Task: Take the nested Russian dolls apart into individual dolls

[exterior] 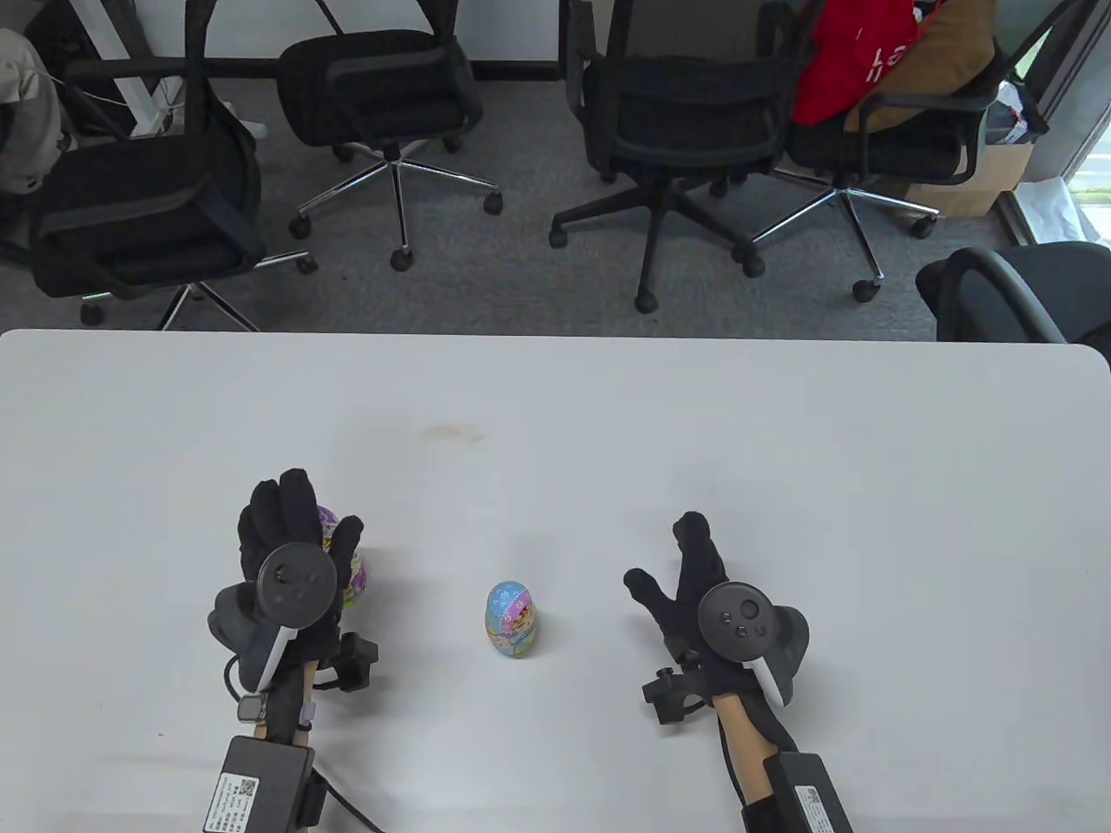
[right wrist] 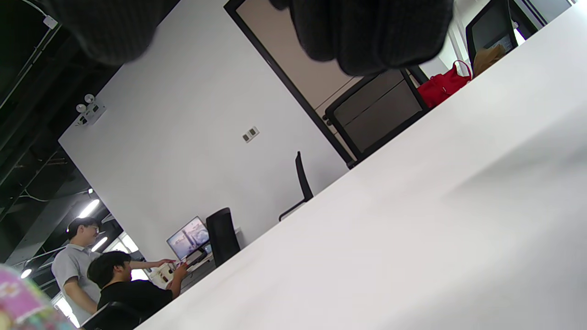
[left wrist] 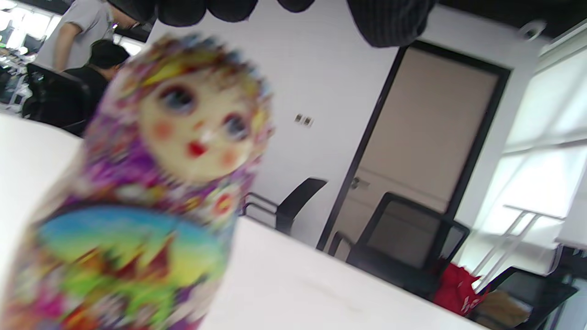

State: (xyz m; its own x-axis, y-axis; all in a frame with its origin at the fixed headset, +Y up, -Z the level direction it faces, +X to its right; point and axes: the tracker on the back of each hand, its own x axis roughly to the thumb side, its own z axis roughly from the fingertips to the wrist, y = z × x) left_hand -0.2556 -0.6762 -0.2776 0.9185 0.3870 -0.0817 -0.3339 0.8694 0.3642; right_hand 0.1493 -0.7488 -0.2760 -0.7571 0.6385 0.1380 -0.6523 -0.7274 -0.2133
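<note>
Table view: two dolls on the white table (exterior: 555,408). Your big purple doll (exterior: 340,555) stands at front left, mostly hidden under your left hand (exterior: 291,555); the small blue doll (exterior: 512,618) stands upright by itself near the front edge, between your hands & touching neither. Left wrist view puts the purple doll (left wrist: 151,192) right in front of the lens, blurred, upright, face toward the cam, both halves together. Your left fingers (exterior: 286,508) curl over its top and far side; whether they actually press on it, can't tell, since the wrist cam shows only fingertips (left wrist: 390,23) hanging at the top edge, above the doll. Your right hand (exterior: 694,581) is to the right of the blue doll, well apart from it, fingers spread wide, thumb out toward the doll, holding nothing. Right wrist view: your fingertips (right wrist: 376,32) above bare tabletop (right wrist: 412,229), w/ a sliver of a doll (right wrist: 18,302) in the bottom left corner. Beyond the table: black office chairs (exterior: 677,113), one w/ a red bag (exterior: 855,56).
</note>
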